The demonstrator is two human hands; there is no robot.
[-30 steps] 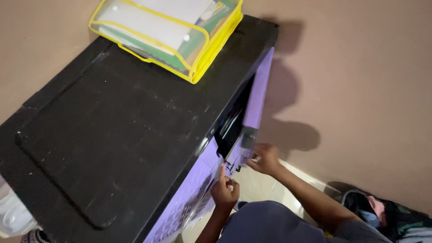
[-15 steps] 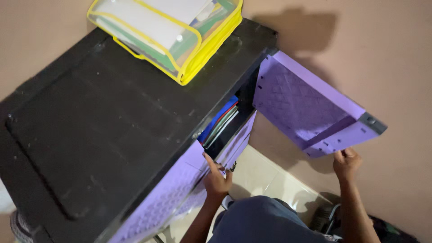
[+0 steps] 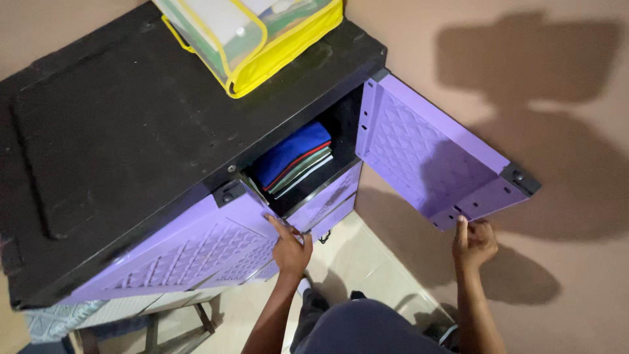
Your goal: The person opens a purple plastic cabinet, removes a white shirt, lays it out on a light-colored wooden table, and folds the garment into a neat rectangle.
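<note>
The cabinet in front of me is the biggest thing here: a black top over purple plastic fronts, standing in the corner on a tiled floor. Its right door stands swung wide toward the wall, and the left door is only partly open. Both look like thin moulded panels with a quilted pattern, so I judge them light and a little flexible, apt to wobble on their hinges if pushed at a corner; the free edge is the sensible place to hold.

That is where my hands are. My right hand touches the lower edge of the open door, one finger pointing up against it, the grip loose and not closed around anything. My left hand has its fingers hooked on the inner edge of the left door (a light pinch, I think).

Inside lies a stack of folded clothes, soft, blue on top. On the top sits a clear yellow-trimmed zip bag.
</note>
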